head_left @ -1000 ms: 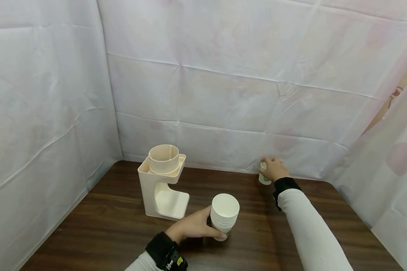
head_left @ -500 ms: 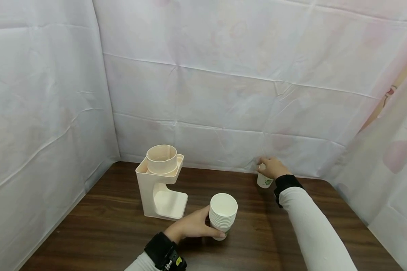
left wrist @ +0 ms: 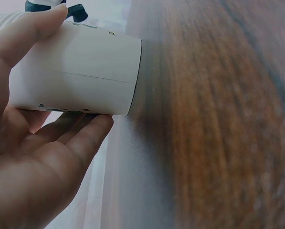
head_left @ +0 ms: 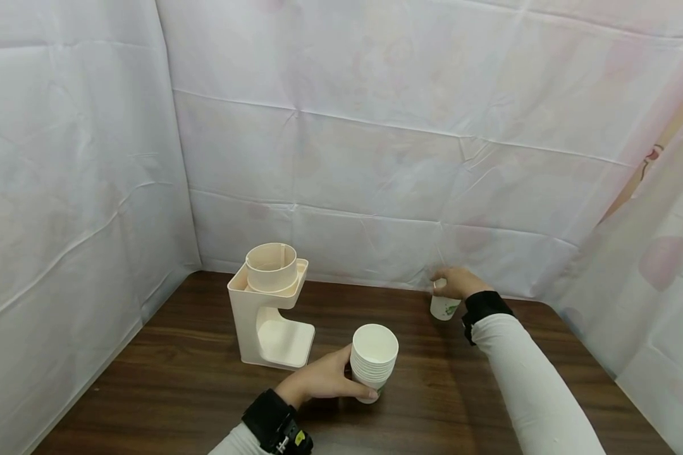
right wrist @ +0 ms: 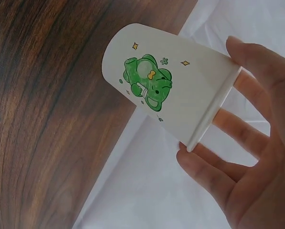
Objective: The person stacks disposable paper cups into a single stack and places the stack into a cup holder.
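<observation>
My left hand [head_left: 324, 379] holds a stack of white paper cups [head_left: 374, 361], thumb on the near side and fingers on the other. In the left wrist view, the lowest cup [left wrist: 85, 67] stands with its base at the wooden surface. Far back on the right, my right hand [head_left: 458, 283] grips a single paper cup [head_left: 444, 308] by its rim. The right wrist view gives its printed green bear [right wrist: 149, 78], with thumb and fingertips around the rim. Whether this cup touches the table I cannot tell.
A cream-coloured plastic stand [head_left: 250, 322] with a round open tube [head_left: 272, 268] on top is left of the stack. Under everything lies a dark wooden table [head_left: 165, 379]. White cloth [head_left: 330, 158] hangs behind the table and along both sides.
My right hand has drawn the single cup slightly toward me from the back edge, and more of its side shows. My left hand and the stack stay nearly where they were.
</observation>
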Action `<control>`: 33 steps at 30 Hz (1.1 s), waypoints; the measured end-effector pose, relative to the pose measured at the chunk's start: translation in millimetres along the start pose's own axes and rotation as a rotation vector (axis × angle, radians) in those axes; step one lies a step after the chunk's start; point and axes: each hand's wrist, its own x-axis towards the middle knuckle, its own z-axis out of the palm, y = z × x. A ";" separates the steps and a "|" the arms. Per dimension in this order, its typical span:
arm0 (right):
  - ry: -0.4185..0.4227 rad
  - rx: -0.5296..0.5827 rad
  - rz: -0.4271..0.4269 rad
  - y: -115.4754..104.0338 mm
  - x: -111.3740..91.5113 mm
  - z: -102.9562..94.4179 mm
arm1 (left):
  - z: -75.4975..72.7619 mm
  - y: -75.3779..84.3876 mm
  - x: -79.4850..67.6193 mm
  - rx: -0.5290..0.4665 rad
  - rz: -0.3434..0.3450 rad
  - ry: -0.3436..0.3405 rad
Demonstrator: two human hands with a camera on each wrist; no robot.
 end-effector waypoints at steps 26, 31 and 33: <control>-0.019 -0.062 0.002 -16.1 -15.9 1.5 | -1.1 -0.8 0.8 -0.007 -0.004 -0.002; 0.020 -0.077 -0.039 -15.8 -16.1 6.2 | -1.9 0.2 -0.2 0.002 -0.005 0.002; 0.028 -0.071 -0.043 -15.6 -16.4 6.8 | -1.7 0.9 -0.2 0.001 -0.004 0.002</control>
